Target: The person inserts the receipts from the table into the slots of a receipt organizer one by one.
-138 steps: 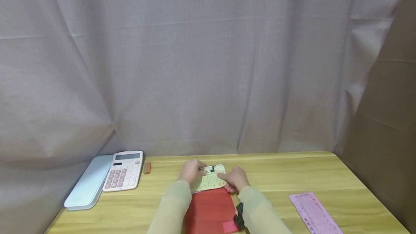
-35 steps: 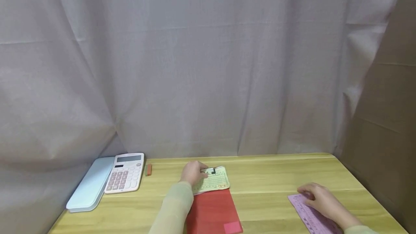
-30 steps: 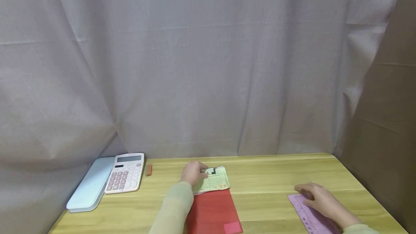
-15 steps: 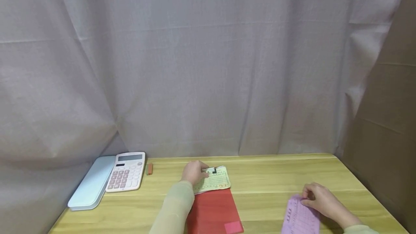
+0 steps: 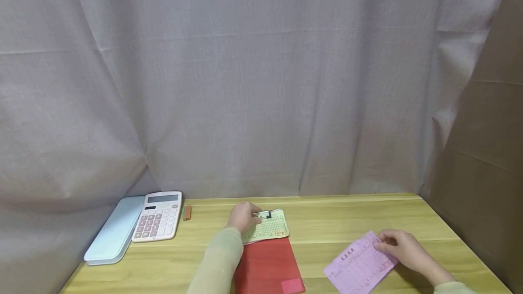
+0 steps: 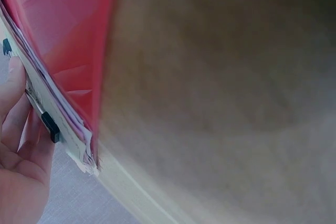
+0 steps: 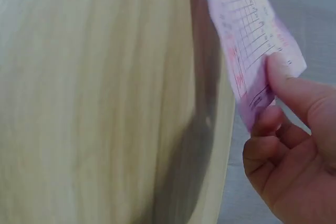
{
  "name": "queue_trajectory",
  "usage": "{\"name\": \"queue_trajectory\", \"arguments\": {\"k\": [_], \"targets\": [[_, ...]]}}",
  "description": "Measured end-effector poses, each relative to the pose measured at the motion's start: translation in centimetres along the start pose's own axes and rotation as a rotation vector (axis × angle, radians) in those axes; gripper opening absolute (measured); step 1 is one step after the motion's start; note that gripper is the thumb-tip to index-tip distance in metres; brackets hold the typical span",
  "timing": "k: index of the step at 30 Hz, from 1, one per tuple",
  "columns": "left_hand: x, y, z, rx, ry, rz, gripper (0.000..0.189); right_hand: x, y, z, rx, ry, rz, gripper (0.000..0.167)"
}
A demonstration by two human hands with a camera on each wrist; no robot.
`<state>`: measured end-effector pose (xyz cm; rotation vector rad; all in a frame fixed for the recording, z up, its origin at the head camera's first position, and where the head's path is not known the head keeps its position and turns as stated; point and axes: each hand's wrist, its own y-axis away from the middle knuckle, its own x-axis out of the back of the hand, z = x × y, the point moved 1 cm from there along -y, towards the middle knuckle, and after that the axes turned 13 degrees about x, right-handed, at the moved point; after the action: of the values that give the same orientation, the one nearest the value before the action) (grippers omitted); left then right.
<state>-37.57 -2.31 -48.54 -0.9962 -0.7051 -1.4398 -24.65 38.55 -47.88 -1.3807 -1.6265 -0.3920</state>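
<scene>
My left hand (image 5: 242, 218) grips the top left edge of a stack of printed yellow-green forms (image 5: 267, 227), beside a black clip (image 5: 268, 214) with silver wire. In the left wrist view, the thumb (image 6: 13, 85) lies on one side of the stack and the fingers on the other. The stack lies at the top of a red folder (image 5: 267, 264); whitish and purple sheets show beneath the forms. To the right, my right hand (image 5: 402, 249) pinches a pink-purple printed form (image 5: 359, 264) at one corner, between thumb and curled index finger. The form is tilted, its lower part cut off by the frame.
On the left of the wooden table (image 5: 327, 221) a white calculator (image 5: 157, 217) leans on a pale blue case (image 5: 115, 230). A small orange-brown block (image 5: 187, 213) lies beside it. A pink sticker (image 5: 292, 286) marks the folder's corner. Grey cloth (image 5: 261, 80) hangs behind.
My right hand has left the stack, gone to the pink-purple form on the right, picked it up and turned it leftward toward the folder. My left hand has stayed on the stack.
</scene>
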Motion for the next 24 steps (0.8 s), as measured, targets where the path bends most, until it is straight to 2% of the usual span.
{"name": "queue_trajectory", "arguments": {"k": [6,14,24], "targets": [[0.0,0.0,-0.1,0.009,0.006,-0.012,0.025,-0.1,-0.6,-0.4,-0.022,-0.073,0.019,0.01],[0.3,0.2,0.2,0.007,-0.009,-0.013,0.025,-0.3,-1.3,-1.5,-0.009,-0.18,0.001,0.015],[0.4,0.1,0.3,0.003,-0.005,-0.008,0.025,-2.7,-4.2,-3.9,-0.059,-0.359,-0.033,0.023]]}}
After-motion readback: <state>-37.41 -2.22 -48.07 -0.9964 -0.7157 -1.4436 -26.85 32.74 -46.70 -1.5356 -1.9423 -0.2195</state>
